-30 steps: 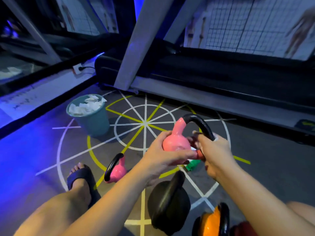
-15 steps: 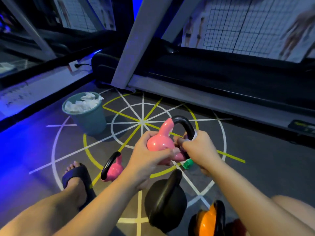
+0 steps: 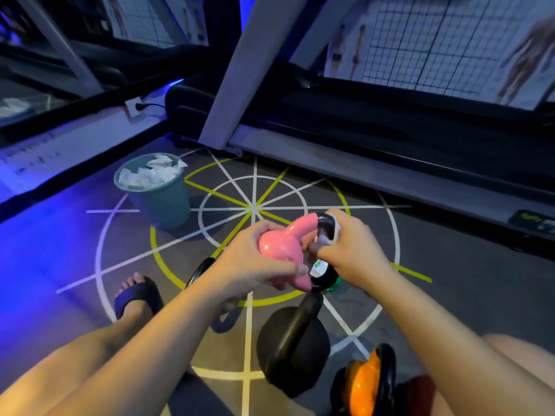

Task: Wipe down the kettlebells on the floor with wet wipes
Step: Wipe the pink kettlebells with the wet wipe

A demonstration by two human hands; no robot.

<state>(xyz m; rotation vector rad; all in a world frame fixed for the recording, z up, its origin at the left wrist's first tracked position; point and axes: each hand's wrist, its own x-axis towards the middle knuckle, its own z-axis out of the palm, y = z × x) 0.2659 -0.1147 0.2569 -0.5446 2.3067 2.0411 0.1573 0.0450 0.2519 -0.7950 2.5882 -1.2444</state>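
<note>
Left hand (image 3: 252, 262) clamps pink kettlebell (image 3: 280, 249) off floor — steadies it; right hand (image 3: 351, 250) presses wet wipe (image 3: 335, 228) round black handle (image 3: 326, 226).

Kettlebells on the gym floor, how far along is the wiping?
Done: bin is full of used wipes. In hand: left hand holds the pink kettlebell; right hand wipes its black handle. Possibly left: black kettlebell and orange kettlebell.

Left of black kettlebell (image 3: 292, 345): bare floor | right: blocked by orange kettlebell (image 3: 365, 382) | far beyond: stood bin (image 3: 162, 193), treadmill (image 3: 375, 139)
</note>
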